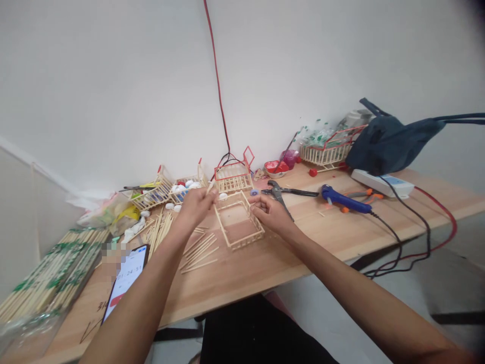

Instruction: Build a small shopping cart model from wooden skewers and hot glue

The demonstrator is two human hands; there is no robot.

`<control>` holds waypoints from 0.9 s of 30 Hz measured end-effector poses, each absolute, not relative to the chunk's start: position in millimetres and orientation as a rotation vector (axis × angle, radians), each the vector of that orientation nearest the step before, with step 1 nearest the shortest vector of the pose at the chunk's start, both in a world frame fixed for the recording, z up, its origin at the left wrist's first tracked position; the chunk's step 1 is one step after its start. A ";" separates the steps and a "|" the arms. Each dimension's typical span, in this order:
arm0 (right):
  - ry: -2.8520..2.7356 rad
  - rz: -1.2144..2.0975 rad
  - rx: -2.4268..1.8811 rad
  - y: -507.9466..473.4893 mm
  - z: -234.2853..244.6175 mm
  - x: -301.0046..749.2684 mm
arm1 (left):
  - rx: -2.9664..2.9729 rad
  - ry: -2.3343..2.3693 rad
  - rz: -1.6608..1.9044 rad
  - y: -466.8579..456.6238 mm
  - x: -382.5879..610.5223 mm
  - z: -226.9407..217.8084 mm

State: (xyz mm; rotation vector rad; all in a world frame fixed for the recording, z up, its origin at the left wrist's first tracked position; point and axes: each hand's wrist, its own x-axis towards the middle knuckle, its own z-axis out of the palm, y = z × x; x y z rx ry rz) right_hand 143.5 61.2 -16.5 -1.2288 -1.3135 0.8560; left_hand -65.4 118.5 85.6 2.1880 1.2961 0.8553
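A rectangular frame of pale wooden sticks [235,245] lies on the table in front of me, between my hands. My left hand [197,205] is closed in a pinch at the frame's upper left, with what looks like the tip of a short wooden stick [209,188] showing at its fingertips. My right hand [273,215] has its fingers curled together against the frame's upper right side, gripping it. Loose cut sticks [202,253] are spread left of the frame. A white round cap [223,196] sits just beyond the frame, and a small blue roll [254,192] is near my right fingertips.
Stick baskets with red trim [233,177] stand along the wall. Pliers [278,192], a blue glue gun [344,199], a dish of red paint [276,169] and a power strip [382,183] are to the right. A phone [131,273] and bundled chopsticks [56,273] lie left.
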 end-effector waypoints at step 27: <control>-1.361 0.769 -1.232 62.1 -22.0 141.9 | 2.326 1.169 0.957 99.2 -16.2 77.5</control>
